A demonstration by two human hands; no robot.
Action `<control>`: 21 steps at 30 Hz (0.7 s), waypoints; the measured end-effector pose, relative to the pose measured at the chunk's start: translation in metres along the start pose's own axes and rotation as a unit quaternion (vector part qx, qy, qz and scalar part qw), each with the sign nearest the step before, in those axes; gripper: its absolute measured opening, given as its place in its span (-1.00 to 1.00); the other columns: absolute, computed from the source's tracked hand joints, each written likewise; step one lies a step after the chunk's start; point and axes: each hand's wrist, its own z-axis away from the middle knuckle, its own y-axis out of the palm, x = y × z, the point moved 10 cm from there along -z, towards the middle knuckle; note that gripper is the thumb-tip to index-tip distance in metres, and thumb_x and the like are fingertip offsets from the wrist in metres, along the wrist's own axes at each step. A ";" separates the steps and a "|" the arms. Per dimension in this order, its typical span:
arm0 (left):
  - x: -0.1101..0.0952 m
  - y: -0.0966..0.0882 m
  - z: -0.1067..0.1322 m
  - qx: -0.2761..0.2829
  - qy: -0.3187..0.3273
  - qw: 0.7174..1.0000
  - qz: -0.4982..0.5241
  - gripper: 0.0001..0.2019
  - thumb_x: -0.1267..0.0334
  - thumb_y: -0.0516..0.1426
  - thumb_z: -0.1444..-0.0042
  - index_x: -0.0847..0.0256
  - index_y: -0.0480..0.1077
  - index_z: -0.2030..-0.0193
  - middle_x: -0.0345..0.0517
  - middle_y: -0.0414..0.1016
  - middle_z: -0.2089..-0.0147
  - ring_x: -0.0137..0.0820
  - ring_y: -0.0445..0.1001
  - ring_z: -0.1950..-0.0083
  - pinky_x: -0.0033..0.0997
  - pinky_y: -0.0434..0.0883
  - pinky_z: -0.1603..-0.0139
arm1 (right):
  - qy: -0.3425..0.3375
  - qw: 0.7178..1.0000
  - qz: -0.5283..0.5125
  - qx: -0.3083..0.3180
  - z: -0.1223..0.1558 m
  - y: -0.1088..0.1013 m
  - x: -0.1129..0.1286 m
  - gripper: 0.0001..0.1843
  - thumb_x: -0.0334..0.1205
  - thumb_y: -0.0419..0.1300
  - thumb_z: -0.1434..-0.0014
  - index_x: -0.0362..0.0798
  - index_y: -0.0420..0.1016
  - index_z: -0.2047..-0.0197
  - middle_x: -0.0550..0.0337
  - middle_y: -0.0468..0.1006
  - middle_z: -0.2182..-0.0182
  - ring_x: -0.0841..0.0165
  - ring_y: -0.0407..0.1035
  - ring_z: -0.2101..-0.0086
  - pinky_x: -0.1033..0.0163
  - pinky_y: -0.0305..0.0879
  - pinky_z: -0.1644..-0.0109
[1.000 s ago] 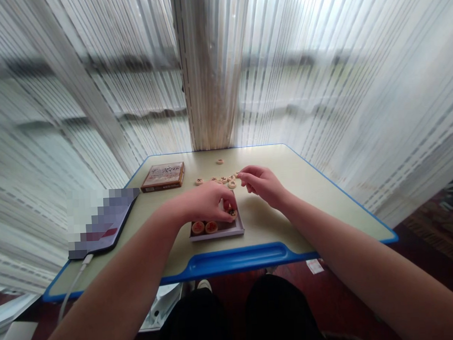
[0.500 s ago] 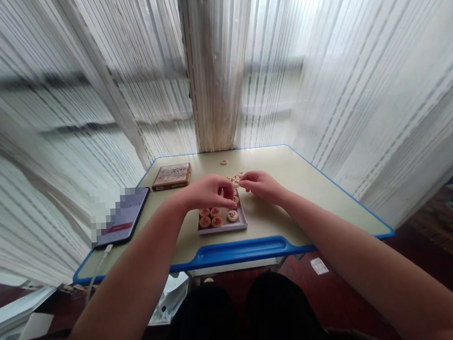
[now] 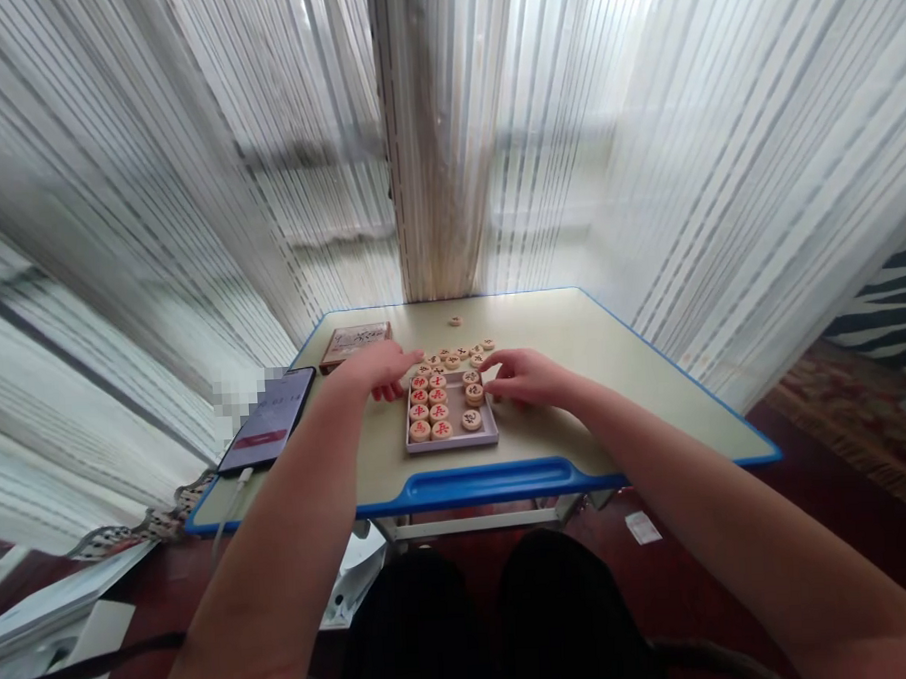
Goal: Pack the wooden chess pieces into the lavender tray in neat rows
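Sheer striped curtains [image 3: 565, 154] hang beyond both hands, behind a pale, blue-edged table [image 3: 613, 403]. The hands are apart, the left hand [image 3: 383, 370] loosely open with forefinger extended, the right hand [image 3: 526, 378] with thumb and forefinger parted; I cannot tell whether either touches anything. Between them, slightly nearer the body, a shallow, straight-walled tray [image 3: 454, 443] holds round discs [image 3: 439, 412] with red or black characters.

Your xiangqi pieces [image 3: 439, 413] are pale tan (some with red characters, others black), your shallow tray [image 3: 454, 443] pale lilac, your tabletop [image 3: 573, 334] cream, rimmed in blue.
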 end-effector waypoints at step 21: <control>-0.007 0.001 -0.010 -0.050 0.001 0.988 0.145 -0.68 -0.02 0.13 -0.08 0.23 0.37 0.36 -0.01 0.56 0.41 -0.29 0.56 0.39 -0.44 0.47 0.40 | 0.069 0.996 0.036 -0.047 -0.010 -0.011 -0.012 -0.60 -0.32 0.09 -0.07 -0.08 0.55 0.02 0.32 0.29 0.69 0.48 0.16 0.60 0.36 0.12 0.46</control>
